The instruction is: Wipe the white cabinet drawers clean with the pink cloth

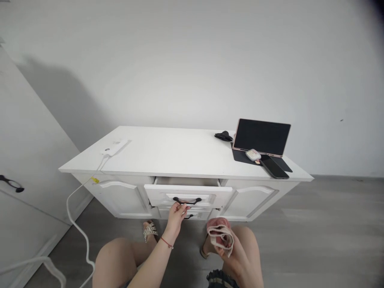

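Note:
My left hand [177, 214] has its fingers hooked at the black handle [187, 200] of the upper middle drawer [156, 195]. That drawer is pulled partway out from the white cabinet [168, 154], and only a narrow strip of its inside shows. To the right, above my knee, my right hand [229, 256] is closed on a folded pink cloth [219, 230] with pale edges. A second drawer below is closed, its handle [188, 217] partly behind my left hand.
On the cabinet top, a tablet [262, 137] stands at the right with a phone [273, 167], a small white case [253, 155] and a black object [223, 136]. A white power strip [114, 147] lies left, its cable [72, 218] hanging to the floor.

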The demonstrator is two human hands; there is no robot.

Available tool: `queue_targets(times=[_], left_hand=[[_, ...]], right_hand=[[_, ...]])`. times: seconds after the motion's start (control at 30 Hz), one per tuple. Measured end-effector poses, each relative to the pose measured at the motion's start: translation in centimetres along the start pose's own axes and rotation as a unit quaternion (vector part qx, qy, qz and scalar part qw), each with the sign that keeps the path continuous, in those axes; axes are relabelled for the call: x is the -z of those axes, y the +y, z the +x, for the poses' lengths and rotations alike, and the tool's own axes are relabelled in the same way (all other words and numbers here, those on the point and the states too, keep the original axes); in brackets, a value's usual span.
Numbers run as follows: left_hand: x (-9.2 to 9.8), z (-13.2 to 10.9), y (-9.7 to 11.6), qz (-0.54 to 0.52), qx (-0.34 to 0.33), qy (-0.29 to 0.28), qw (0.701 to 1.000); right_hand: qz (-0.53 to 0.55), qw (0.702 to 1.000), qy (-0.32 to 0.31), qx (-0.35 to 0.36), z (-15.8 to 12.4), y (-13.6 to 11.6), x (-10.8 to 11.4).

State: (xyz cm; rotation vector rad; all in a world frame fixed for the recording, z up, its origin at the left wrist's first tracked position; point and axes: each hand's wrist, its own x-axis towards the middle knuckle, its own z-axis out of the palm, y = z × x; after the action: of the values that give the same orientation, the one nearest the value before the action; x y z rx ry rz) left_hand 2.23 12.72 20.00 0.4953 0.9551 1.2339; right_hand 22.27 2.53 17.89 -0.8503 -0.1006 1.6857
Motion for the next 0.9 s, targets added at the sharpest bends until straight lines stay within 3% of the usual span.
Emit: queue_targets(times=[0.13, 0.3, 0.47, 0.7, 0.8, 0.9], left_hand=[[-1.2, 2.8, 0.9, 0.003, 0.007, 0.012, 1.000], [-1.8, 4.7, 1.6, 0.008, 0.010, 0.013, 1.000], [-1.6, 5.5, 1.3, 0.005, 0.012, 0.010, 1.000], [-0.9, 5.0, 0.2, -0.033, 0.013, -0.027, 0.999], [0.9, 4.6, -1.5, 0.005, 0.088, -0.032, 0.996], [3.5, 5.0, -3.8, 0.041, 0.196, 0.041, 0.979]], right_hand=[[-0.034, 0.998, 0.014, -0.055, -0.1, 0.9, 0.1], [-0.087, 0.993, 0.008, -0.084, -0.3, 0.0, 0.6], [-0.164, 0.984, -0.005, -0.071, -0.3, -1.9, 1.1], [-0.182, 0.971, 0.025, -0.153, 0.1, -4.1, 3.8], [-0.172, 0.974, 0.030, -0.146, 0.4, -4.2, 4.1], [-0.171, 0.976, 0.032, -0.130, 0.7, -3.8, 4.0]])
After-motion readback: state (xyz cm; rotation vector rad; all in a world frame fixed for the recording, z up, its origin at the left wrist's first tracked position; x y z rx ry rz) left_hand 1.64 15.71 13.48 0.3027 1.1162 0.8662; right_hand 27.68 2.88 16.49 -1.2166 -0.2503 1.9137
